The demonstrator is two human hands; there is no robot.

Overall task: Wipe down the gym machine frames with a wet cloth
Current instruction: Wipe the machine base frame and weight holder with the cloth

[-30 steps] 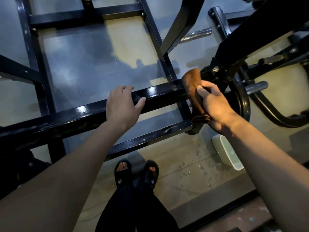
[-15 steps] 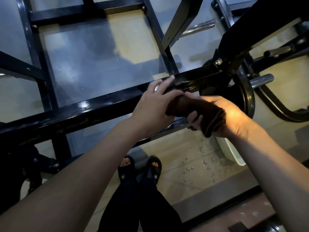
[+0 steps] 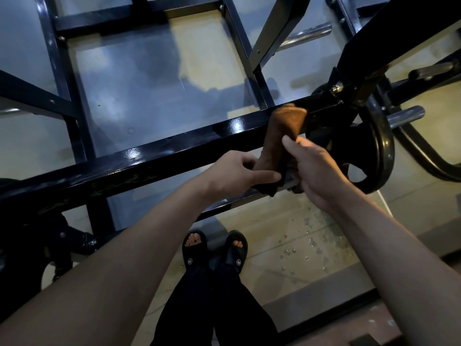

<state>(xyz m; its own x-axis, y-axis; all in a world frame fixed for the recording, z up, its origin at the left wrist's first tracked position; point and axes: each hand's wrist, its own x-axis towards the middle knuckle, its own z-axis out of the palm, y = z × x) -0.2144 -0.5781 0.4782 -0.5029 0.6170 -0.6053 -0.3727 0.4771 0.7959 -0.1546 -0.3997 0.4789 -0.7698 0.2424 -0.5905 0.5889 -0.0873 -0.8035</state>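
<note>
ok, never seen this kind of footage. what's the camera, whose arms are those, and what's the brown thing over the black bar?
It is a single wide-angle camera worn on a person's head, looking down, so the arms are the wearer's own. The black bar is a glossy gym machine frame. The brown thing is the cleaning cloth, draped over that frame. The left hand pinches its lower end; the right hand grips it higher up. Beside them hangs a black weight plate. Below are the person's sandals and water drops on the floor.

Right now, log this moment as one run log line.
step: wiping | brown wet cloth draped over glossy black frame bar | left hand pinches lower end | right hand grips cloth | water drops on floor
</note>
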